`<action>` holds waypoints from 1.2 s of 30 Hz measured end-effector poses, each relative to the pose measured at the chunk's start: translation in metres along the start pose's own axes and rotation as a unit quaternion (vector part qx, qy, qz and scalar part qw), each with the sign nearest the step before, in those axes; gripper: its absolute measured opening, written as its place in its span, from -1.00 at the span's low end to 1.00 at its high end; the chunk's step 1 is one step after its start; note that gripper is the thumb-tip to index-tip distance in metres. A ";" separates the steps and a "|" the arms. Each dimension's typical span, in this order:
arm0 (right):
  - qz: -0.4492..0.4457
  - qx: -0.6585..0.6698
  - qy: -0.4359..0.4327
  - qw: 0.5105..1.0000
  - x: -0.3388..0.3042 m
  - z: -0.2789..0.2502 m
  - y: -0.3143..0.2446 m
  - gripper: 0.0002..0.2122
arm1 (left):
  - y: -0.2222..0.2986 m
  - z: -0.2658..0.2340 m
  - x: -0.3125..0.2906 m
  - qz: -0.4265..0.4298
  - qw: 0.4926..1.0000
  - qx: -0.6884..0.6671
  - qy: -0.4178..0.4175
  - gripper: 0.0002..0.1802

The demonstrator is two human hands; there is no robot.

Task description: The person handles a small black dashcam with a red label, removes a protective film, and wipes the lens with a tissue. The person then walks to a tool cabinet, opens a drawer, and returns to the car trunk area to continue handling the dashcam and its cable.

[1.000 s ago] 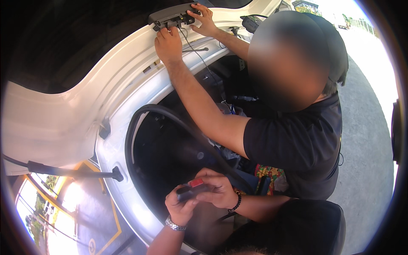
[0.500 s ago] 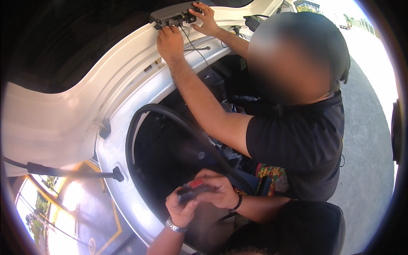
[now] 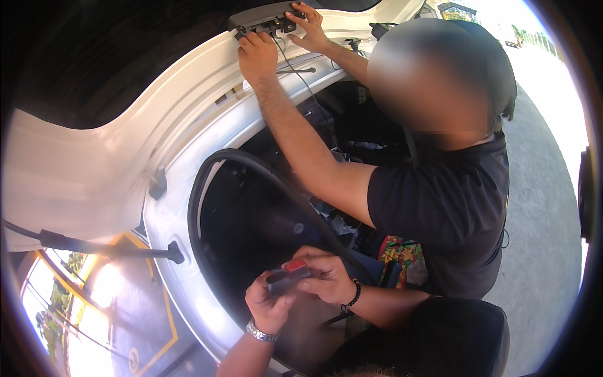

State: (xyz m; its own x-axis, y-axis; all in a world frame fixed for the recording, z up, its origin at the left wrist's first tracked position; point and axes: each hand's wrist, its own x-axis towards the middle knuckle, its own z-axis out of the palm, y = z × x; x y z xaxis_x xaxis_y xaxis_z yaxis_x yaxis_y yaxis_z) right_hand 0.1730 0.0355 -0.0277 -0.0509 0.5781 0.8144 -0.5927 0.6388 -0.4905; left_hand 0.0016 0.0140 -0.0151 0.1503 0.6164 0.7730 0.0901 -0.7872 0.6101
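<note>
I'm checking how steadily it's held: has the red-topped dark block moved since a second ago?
No, not noticeably: judged against the black strut, the red-topped dark block keeps about the same place.

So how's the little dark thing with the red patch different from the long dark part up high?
The small dark block is short and stubby; the dark panel looks long. The block has a red patch; no red shows on the panel. The block is in the wearer's left hand and right hand; the panel is in a co-worker's hands. Both are dark and held with two hands.
</note>
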 end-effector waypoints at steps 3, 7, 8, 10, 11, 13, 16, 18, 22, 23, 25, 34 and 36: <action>-0.012 -0.067 -0.029 0.997 0.002 -0.002 0.001 -0.68 | 0.001 0.000 0.002 0.008 0.999 0.038 0.007 -0.50; -0.009 -0.071 -0.036 0.997 0.002 -0.005 0.002 -0.66 | 0.003 0.003 0.003 -0.001 1.000 0.026 0.008 -0.56; -0.003 -0.068 -0.041 0.997 0.001 -0.005 0.003 -0.64 | 0.004 0.004 0.004 -0.009 1.000 0.016 0.010 -0.57; 0.029 -0.033 -0.038 0.998 0.000 -0.003 0.006 -0.57 | 0.004 0.005 0.004 -0.022 1.000 -0.002 0.020 -0.60; 0.055 -0.001 -0.028 0.998 -0.002 -0.001 0.008 -0.53 | 0.004 0.005 0.005 -0.015 1.000 0.015 0.018 -0.61; 0.079 0.044 -0.011 0.996 -0.008 0.002 0.015 -0.47 | 0.005 0.003 0.009 -0.012 0.999 0.026 0.021 -0.61; 0.094 0.088 0.008 0.992 -0.028 0.003 0.032 -0.47 | 0.005 -0.004 0.019 0.005 0.998 0.055 0.027 -0.63; 0.187 0.004 -0.068 0.980 -0.061 -0.004 0.041 -0.55 | 0.004 -0.013 0.027 0.002 0.987 0.160 0.018 -0.64; 0.365 -0.205 -0.381 0.824 -0.139 -0.047 0.055 -0.59 | -0.007 -0.024 0.039 0.034 0.872 0.473 -0.123 -0.69; 0.399 -0.234 -0.459 0.759 -0.156 -0.056 0.060 -0.55 | -0.010 -0.024 0.040 -0.018 0.861 0.489 -0.141 -0.70; 0.488 -0.230 -0.467 0.700 -0.187 -0.071 0.067 -0.48 | -0.016 -0.024 0.041 -0.070 0.821 0.532 -0.197 -0.71; 0.562 -0.174 -0.534 0.608 -0.272 -0.104 0.122 -0.39 | -0.027 -0.029 0.029 -0.148 0.747 0.569 -0.312 -0.75; 0.594 -0.134 -0.564 0.557 -0.283 -0.115 0.141 -0.40 | -0.030 -0.030 0.028 -0.140 0.757 0.559 -0.306 -0.73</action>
State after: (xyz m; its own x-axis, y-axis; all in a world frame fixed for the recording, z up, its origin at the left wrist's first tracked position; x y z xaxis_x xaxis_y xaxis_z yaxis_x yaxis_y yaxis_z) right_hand 0.1958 0.0202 -0.3635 -0.8421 0.0837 -0.5328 0.5325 0.2859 -0.7967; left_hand -0.0268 0.0550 -0.0066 0.3691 0.9064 0.2056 0.9291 -0.3650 -0.0588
